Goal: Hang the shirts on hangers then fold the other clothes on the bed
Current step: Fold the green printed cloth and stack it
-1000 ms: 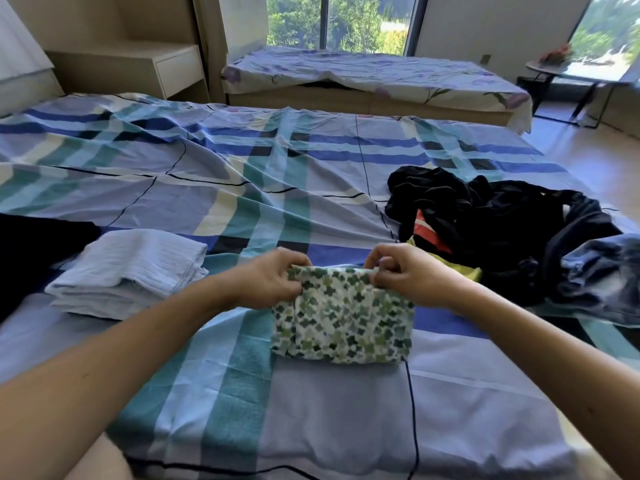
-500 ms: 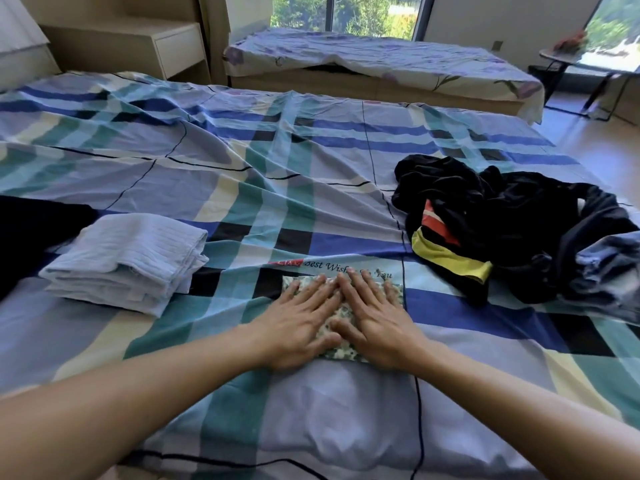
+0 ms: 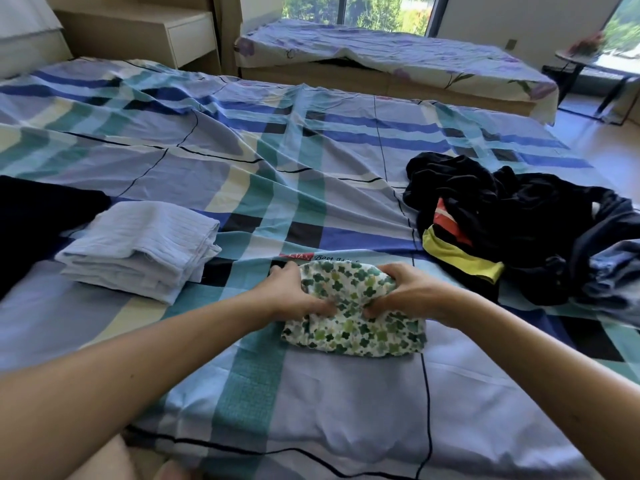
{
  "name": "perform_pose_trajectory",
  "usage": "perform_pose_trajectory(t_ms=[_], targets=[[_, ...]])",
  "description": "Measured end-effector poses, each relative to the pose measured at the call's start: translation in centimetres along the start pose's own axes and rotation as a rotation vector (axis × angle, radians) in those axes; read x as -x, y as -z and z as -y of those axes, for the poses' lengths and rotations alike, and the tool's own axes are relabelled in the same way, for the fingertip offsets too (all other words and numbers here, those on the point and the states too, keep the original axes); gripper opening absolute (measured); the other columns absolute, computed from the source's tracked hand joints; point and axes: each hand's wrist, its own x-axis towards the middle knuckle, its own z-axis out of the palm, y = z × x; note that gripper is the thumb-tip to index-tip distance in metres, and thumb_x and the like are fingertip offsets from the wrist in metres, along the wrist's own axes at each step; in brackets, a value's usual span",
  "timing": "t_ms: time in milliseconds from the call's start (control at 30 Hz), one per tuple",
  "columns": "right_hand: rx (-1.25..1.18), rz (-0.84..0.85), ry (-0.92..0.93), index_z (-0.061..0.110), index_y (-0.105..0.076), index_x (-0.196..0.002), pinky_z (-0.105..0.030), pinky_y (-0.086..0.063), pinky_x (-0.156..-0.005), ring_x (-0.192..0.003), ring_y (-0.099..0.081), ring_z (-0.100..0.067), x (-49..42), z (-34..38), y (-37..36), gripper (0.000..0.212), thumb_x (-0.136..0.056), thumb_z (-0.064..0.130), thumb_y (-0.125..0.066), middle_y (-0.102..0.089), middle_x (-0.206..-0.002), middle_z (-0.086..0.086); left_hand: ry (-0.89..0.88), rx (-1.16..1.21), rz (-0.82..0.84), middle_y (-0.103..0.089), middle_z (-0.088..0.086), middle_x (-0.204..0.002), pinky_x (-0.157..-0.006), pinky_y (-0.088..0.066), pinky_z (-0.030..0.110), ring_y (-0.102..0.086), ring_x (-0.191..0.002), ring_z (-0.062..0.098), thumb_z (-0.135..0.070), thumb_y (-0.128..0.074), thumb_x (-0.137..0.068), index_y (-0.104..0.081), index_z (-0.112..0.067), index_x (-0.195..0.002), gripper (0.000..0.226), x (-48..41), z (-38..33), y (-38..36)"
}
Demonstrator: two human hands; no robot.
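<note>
On the bed (image 3: pixel 311 403), left hand (image 3: pixel 294 294) and right hand (image 3: pixel 410 292) now clutch cloth (image 3: pixel 360 332).

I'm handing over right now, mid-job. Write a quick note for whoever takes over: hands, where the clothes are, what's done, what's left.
Hands: the left hand grips the left side of the green-patterned cloth; the right hand grips its right side.
Where: the cloth lies partly folded on the bed, its far part bunched up.
Done: a pale blue folded stack lies to the left, with a dark garment past it.
Left: finish this fold, then the unfolded pile of dark clothes on the right. No hangers in view.
</note>
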Motion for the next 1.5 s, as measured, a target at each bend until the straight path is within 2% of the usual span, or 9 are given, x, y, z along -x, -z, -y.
perform_pose_trajectory(t_ms=[200, 333, 500, 600, 767, 967, 1067, 1233, 1500], targets=[[-0.404, 0.042, 0.194, 0.022, -0.065, -0.115, -0.037, -0.061, -0.078, -0.093, -0.074, -0.024, 2.3, 1.4, 1.3, 0.054, -0.072, -0.011, -0.073, -0.077, -0.103, -0.006, -0.109, 0.513, 0.247, -0.073, -0.002, -0.116, -0.096, -0.052, 0.026, -0.067, -0.111, 0.016, -0.03, -0.083, -0.079, -0.067, -0.021, -0.117, 0.043, 2.1, -1.4, 1.1], [-0.643, 0.092, 0.246, 0.009, -0.061, -0.123, -0.04, -0.062, -0.069, -0.093, -0.074, -0.034, 2.2, 2.2, 1.8, 0.075, -0.054, 0.002, -0.088, -0.074, -0.111, -0.018, -0.183, 0.769, 0.281, -0.07, 0.01, -0.121, -0.103, -0.051, 0.041, -0.064, -0.118, 0.031, -0.03, -0.079, -0.074, -0.067, -0.011, -0.116, 0.047, 3.8, -1.5, 3.0], [-0.732, 0.169, 0.236, 0.005, -0.061, -0.121, -0.036, -0.062, -0.064, -0.089, -0.075, -0.032, 0.6, 5.1, 0.1, 0.085, -0.042, -0.001, -0.092, -0.074, -0.11, -0.021, -0.206, 0.818, 0.0, -0.071, 0.012, -0.113, -0.085, -0.06, 0.037, -0.068, -0.102, 0.028, -0.01, -0.076, -0.076, -0.062, -0.004, -0.119, 0.045, 4.9, -1.0, 7.8], [-0.778, 0.154, 0.273, 0.003, -0.057, -0.128, -0.033, -0.061, -0.059, -0.078, -0.076, -0.026, -1.7, 9.6, -1.8, 0.063, -0.066, -0.006, -0.067, -0.076, -0.1, -0.016, -0.128, 0.741, -0.305, -0.067, 0.016, -0.113, -0.079, -0.061, 0.038, -0.07, -0.094, 0.026, -0.005, -0.078, -0.079, -0.049, -0.007, -0.129, 0.058, 5.6, -0.2, 11.9], [-0.785, 0.082, 0.323, 0.021, -0.052, -0.135, -0.041, -0.063, -0.073, -0.095, -0.073, -0.033, -7.4, 19.0, -6.3, 0.081, -0.063, -0.006, -0.078, -0.068, -0.12, -0.018, -0.069, 0.695, -0.686, -0.063, 0.006, -0.1, -0.062, -0.057, 0.032, -0.065, -0.075, 0.017, -0.01, -0.061, -0.094, -0.046, -0.017, -0.119, 0.029, 7.1, 3.7, 19.4], [-0.42, -0.047, 0.3, 0.024, -0.039, -0.143, -0.035, -0.061, -0.082, -0.107, -0.061, -0.028, -13.5, 22.4, -13.6, 0.082, -0.078, -0.004, -0.079, -0.047, -0.136, -0.015, 0.241, 0.403, -0.792, -0.058, 0.013, -0.113, -0.074, -0.053, 0.04, -0.059, -0.084, 0.021, -0.015, -0.062, -0.096, -0.046, -0.01, -0.119, 0.029, 5.6, 12.8, 23.0], [0.061, -0.209, 0.323, 0.022, -0.023, -0.153, -0.03, -0.048, -0.095, -0.122, -0.05, -0.03, -14.5, 21.2, -16.1, 0.085, -0.086, 0.018, -0.076, -0.028, -0.148, -0.013, 0.439, -0.205, -0.684, -0.051, 0.016, -0.136, -0.097, -0.046, 0.05, -0.053, -0.119, 0.038, -0.033, -0.055, -0.098, -0.036, -0.015, -0.144, 0.053, 5.1, 15.1, 23.0], [0.555, -0.514, 0.578, 0.025, -0.004, -0.161, -0.058, 0.003, -0.122, -0.156, 0.002, -0.028, -14.1, 20.9, -16.9, 0.091, -0.091, 0.042, -0.061, 0.003, -0.168, -0.006, -0.337, -0.508, -0.785, -0.041, 0.007, -0.155, -0.118, -0.028, 0.048, -0.031, -0.144, 0.03, -0.019, -0.047, -0.1, -0.051, -0.018, -0.144, 0.043, 4.4, 12.5, 23.0], [0.506, -0.056, 0.481, 0.029, 0.01, -0.16, -0.052, 0.007, -0.124, -0.156, 0.01, -0.02, -16.1, 18.1, -19.5, 0.072, -0.104, 0.059, -0.023, 0.012, -0.169, 0.0, -0.038, -0.582, -0.274, 0.011, -0.004, -0.167, -0.124, 0.004, 0.047, 0.013, -0.154, 0.016, -0.056, -0.024, -0.102, 0.003, -0.028, -0.16, 0.069, 1.5, 17.2, 21.0]])
